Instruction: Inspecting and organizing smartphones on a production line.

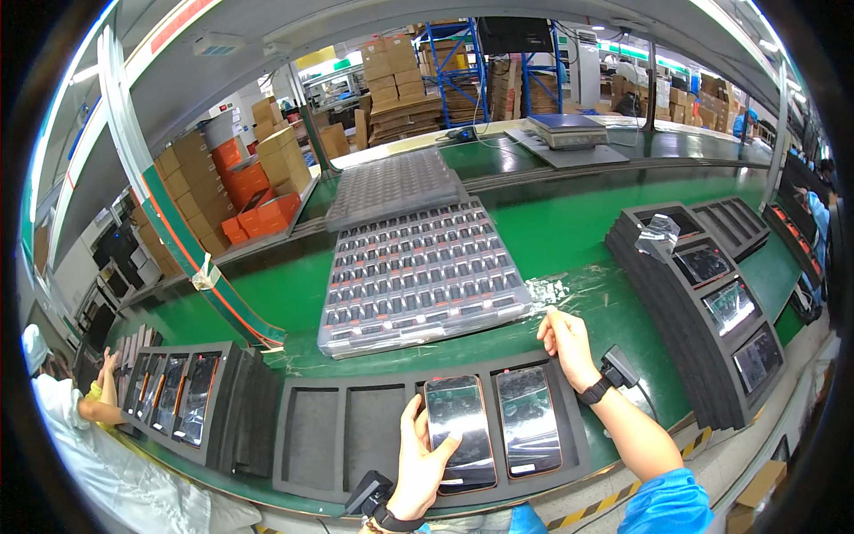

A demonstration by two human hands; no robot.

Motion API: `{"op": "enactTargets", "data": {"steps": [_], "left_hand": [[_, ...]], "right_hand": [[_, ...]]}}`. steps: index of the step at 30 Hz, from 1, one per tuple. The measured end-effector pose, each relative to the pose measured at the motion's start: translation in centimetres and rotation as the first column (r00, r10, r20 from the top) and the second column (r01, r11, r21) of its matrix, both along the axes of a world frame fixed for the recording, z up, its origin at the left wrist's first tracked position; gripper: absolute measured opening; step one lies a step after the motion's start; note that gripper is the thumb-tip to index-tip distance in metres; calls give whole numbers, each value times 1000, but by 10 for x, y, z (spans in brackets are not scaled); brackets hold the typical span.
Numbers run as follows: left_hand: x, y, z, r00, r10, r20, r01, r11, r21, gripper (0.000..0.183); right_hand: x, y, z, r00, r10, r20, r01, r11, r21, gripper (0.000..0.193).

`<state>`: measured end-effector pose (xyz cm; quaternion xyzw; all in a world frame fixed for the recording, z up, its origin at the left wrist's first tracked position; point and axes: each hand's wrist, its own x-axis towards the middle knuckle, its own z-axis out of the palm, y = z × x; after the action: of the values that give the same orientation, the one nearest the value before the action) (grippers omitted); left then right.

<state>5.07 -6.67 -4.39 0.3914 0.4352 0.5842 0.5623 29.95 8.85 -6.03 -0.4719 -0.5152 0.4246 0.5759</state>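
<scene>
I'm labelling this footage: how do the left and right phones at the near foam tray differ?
The left phone is in the grip of the left hand; the right phone lies in the foam tray, held by neither hand. That hand partly covers the left phone's screen; the right phone's is uncovered.
Both face up, with dark, glossy screens and orange edges.

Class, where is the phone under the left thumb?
In the head view's lower middle, the phone is in the left hand, over the foam tray, left of another phone.
</scene>
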Motion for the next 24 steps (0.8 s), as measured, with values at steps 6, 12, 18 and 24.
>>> {"op": "enactTargets", "data": {"steps": [6, 12, 18, 24], "left_hand": [[-4, 7, 10, 1000, -23, -12, 22, 997, -80, 81], [-5, 4, 14, 999, -39, -4, 38, 996, -77, 82], [-1, 4, 21, 1000, -17, 13, 17, 1000, -6, 83], [11, 0, 49, 992, 19, -128, -3, 992, 124, 84]], "right_hand": [[1, 5, -3, 1000, 10, -9, -10, 1000, -6, 50], [-2, 2, 0, 1000, 8, 2, -8, 1000, -22, 50], [2, 3, -3, 1000, 17, 14, -16, 1000, -21, 49], [0, 3, -3, 997, 63, 41, -63, 998, -1, 50]]}}
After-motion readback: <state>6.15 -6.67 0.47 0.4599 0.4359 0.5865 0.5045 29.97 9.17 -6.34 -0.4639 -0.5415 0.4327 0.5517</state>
